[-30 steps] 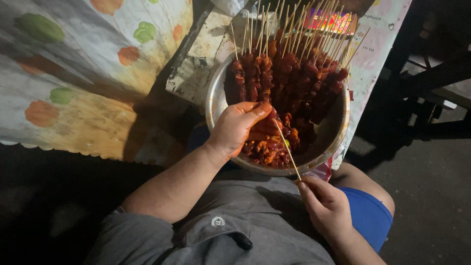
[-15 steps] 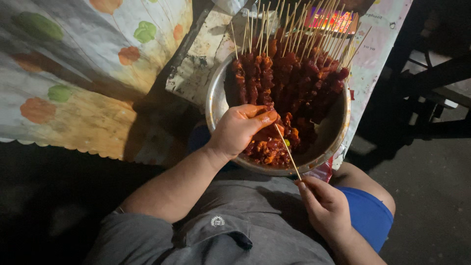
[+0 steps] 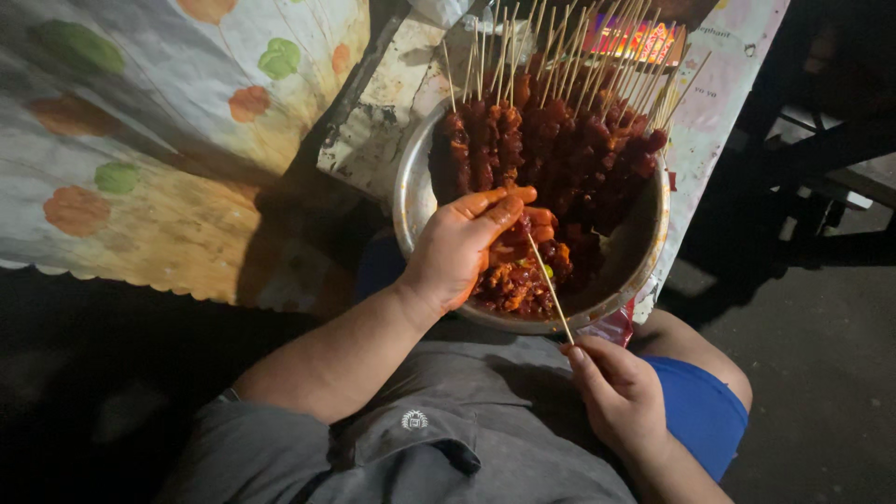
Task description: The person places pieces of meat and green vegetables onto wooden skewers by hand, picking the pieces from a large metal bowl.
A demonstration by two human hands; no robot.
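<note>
A round metal bowl [image 3: 409, 201] rests on my lap, filled with red marinated meat. Finished skewers [image 3: 560, 121] lean against its far side, sticks pointing up. My left hand [image 3: 462, 247] reaches into the bowl and pinches a piece of marinated meat [image 3: 534, 224] between thumb and fingers. My right hand [image 3: 616, 392] is below the bowl's near rim and grips the lower end of a thin bamboo skewer [image 3: 551, 289], whose tip runs up into the meat at my left fingers. Loose meat pieces [image 3: 513, 280] lie at the bowl's near side.
A cloth with orange and green blobs [image 3: 159, 149] covers the surface at left. A worn pale table edge [image 3: 383, 112] sits behind the bowl. Dark ground [image 3: 812, 345] and dark furniture legs [image 3: 803, 159] are at right. My grey shirt and blue shorts [image 3: 700, 411] fill the bottom.
My left hand has shifted slightly deeper into the bowl, fingers closing on meat at the skewer tip. My right hand and the skewer barely moved.
</note>
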